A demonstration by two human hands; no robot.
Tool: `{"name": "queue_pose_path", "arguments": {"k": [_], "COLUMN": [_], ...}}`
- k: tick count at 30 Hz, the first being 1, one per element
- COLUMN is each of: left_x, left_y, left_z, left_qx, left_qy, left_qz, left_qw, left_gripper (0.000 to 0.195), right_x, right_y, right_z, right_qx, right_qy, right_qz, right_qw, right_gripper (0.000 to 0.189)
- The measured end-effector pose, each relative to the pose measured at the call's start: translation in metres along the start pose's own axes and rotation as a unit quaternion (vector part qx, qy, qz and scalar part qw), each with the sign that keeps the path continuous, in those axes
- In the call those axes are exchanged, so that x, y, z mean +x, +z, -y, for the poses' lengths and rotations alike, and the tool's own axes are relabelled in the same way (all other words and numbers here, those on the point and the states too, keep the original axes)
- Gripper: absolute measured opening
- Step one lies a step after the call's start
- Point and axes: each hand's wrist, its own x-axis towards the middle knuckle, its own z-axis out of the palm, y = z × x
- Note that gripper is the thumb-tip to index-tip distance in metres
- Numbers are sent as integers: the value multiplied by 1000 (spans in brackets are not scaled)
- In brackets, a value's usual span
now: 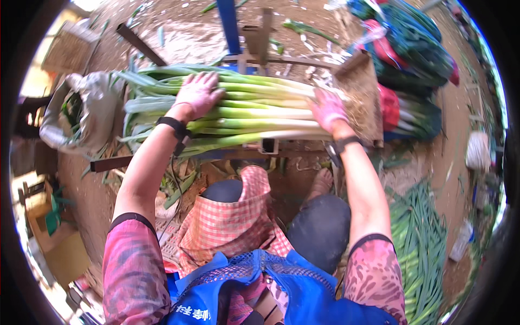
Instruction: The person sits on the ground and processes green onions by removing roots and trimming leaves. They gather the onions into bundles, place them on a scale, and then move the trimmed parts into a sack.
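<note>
A thick layer of long green onions or leeks (252, 111) lies across a metal rack in front of me, leafy tops to the left and white ends to the right. My left hand (199, 95), in a pink glove, rests palm down on the green part of the stalks, fingers spread. Across the white ends lies my right hand (330, 107), also gloved and slightly blurred, its fingers over the stalks. Just beyond it, an upright board (363, 89) closes the rack's right end, with stringy roots (353, 107) against it.
At left stands an open white woven sack (91, 118) with green leaves inside. Filled net bags (414, 44) are stacked at right. More green onions (420, 252) lie on the ground at lower right. Metal bars (140, 44) jut from the rack, and a blue post (228, 26) rises behind.
</note>
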Motion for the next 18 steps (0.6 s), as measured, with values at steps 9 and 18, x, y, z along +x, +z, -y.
{"name": "queue_pose_path", "arguments": {"k": [9, 18], "left_x": [2, 10], "left_y": [31, 50], "left_z": [34, 105], "left_qx": [34, 163], "left_qy": [-32, 26], "left_qz": [27, 41], "left_qw": [999, 985], "left_gripper": [64, 56], "right_x": [-114, -497], "right_y": [-59, 6], "right_z": [8, -121], "right_qx": [346, 80], "right_qy": [-34, 579], "right_qz": [59, 125], "right_qw": [936, 802], "right_gripper": [64, 60]}}
